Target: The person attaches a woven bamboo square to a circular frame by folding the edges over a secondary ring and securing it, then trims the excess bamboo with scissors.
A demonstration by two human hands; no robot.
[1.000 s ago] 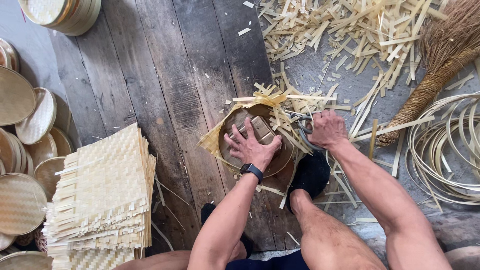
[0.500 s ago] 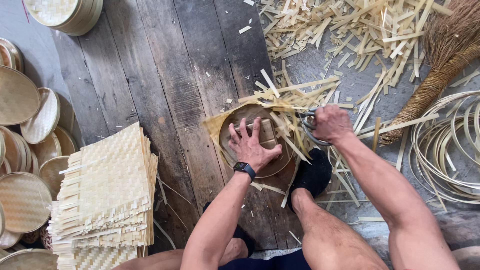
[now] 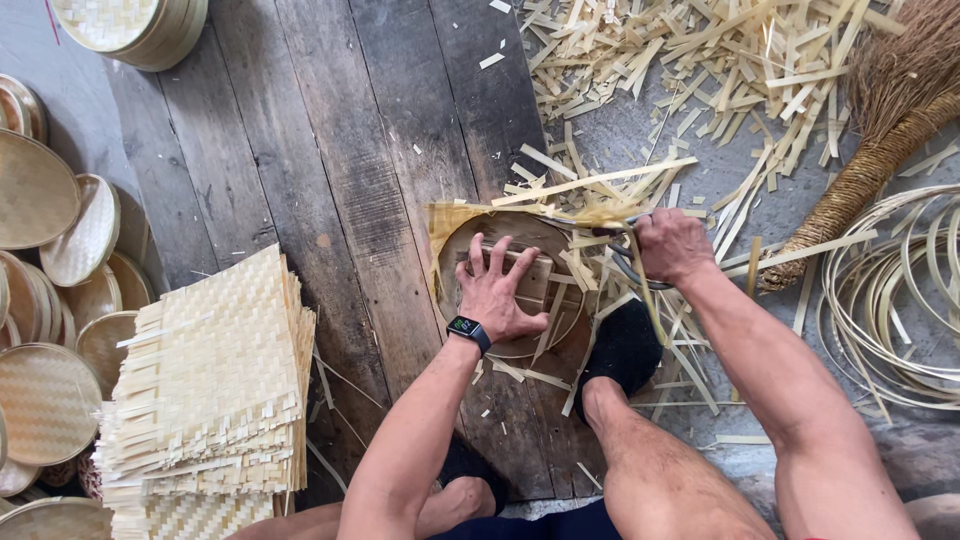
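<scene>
A round woven bamboo tray (image 3: 455,225), its untrimmed mat edges sticking out at the far side, lies on the dark wooden floor planks (image 3: 330,150) directly in front of a seated person. The left hand (image 3: 497,290), a black watch (image 3: 468,331) on its wrist, presses flat with fingers (image 3: 492,258) spread wide over a small wooden block (image 3: 530,280) set inside the tray, apparently to pin the work so that it cannot shift. The right hand (image 3: 672,245) is closed around the handles of a pair of shears (image 3: 615,235), whose blades meet the tray's far right rim among loose bamboo strips (image 3: 590,182); the grip looks suited to trimming the overhang. A foot in a black sock (image 3: 622,350) rests just beside the tray's near right edge. The tray thus sits under the left palm and just left of the right fist. To the left lies a stack of square woven mats (image 3: 215,380), with finished round trays (image 3: 45,190) beyond it. Offcuts (image 3: 700,60) litter the grey floor at upper right, near a straw broom (image 3: 880,130) and coiled bamboo hoops (image 3: 900,300).
</scene>
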